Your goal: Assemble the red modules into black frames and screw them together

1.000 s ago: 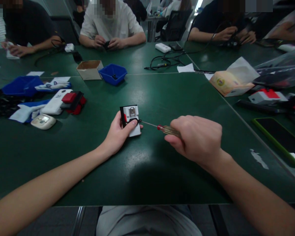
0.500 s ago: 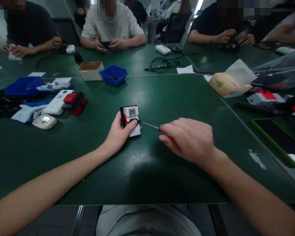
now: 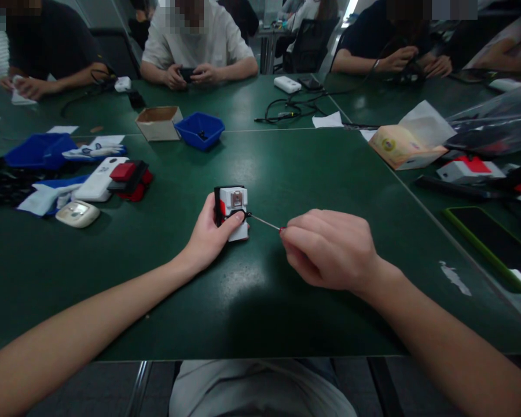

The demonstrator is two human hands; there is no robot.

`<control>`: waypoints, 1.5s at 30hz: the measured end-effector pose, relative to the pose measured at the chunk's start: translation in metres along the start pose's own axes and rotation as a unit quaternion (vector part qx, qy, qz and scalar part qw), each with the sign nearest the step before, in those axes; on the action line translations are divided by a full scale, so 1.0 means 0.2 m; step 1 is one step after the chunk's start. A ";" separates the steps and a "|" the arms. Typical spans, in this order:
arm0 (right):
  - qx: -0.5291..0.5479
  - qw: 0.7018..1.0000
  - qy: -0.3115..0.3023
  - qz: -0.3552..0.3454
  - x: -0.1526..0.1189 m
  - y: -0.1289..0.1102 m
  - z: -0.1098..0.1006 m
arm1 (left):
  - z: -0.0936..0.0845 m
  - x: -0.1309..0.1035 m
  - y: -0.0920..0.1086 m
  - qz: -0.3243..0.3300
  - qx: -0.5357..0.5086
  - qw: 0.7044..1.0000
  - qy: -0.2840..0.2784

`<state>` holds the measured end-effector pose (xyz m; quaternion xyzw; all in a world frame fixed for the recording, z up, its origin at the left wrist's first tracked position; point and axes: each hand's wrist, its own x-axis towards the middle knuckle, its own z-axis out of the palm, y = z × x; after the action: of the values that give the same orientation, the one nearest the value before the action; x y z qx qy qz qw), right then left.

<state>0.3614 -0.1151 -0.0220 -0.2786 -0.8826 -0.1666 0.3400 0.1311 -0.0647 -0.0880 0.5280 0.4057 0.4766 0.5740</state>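
A small white device (image 3: pixel 238 230) with black and red parts stands over the green table, gripped by my left hand (image 3: pixel 206 237), the thumb pressed across its front. At its right edge, by a small black ring-like piece, the tip of a thin metal screwdriver (image 3: pixel 265 222) touches or nearly touches it. My right hand (image 3: pixel 332 249) is closed round the screwdriver's handle, of which just a bit of red shows at the fingertips. The rest of the handle is hidden in the fingers.
A cardboard box (image 3: pixel 158 130) and a blue bin (image 3: pixel 201 132) stand ahead. Gloves, a white case (image 3: pixel 101 180) and a red-black block (image 3: pixel 131 180) lie left. Right are a tissue pack (image 3: pixel 406 145) and a green-edged phone (image 3: pixel 490 243). People sit opposite.
My right hand has turned slightly, its fingers now curled more tightly round the screwdriver handle. The device in my left hand has shifted very slightly right.
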 end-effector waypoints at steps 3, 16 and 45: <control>-0.018 1.000 0.002 0.007 0.00 -0.01 0.01 | 0.01 0.00 0.00 -0.009 -0.021 1.000 -0.001; 0.019 0.997 0.022 0.070 -0.02 -0.01 0.04 | -0.01 0.01 0.00 -0.024 -0.025 0.999 -0.009; 0.065 0.990 0.060 0.114 -0.03 0.01 0.06 | 0.01 -0.01 0.03 -0.020 -0.018 1.000 0.009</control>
<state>0.3600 -0.1088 -0.0349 -0.3446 -0.8319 -0.0855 0.4264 0.1314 -0.0665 -0.0828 0.5052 0.4131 0.4765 0.5892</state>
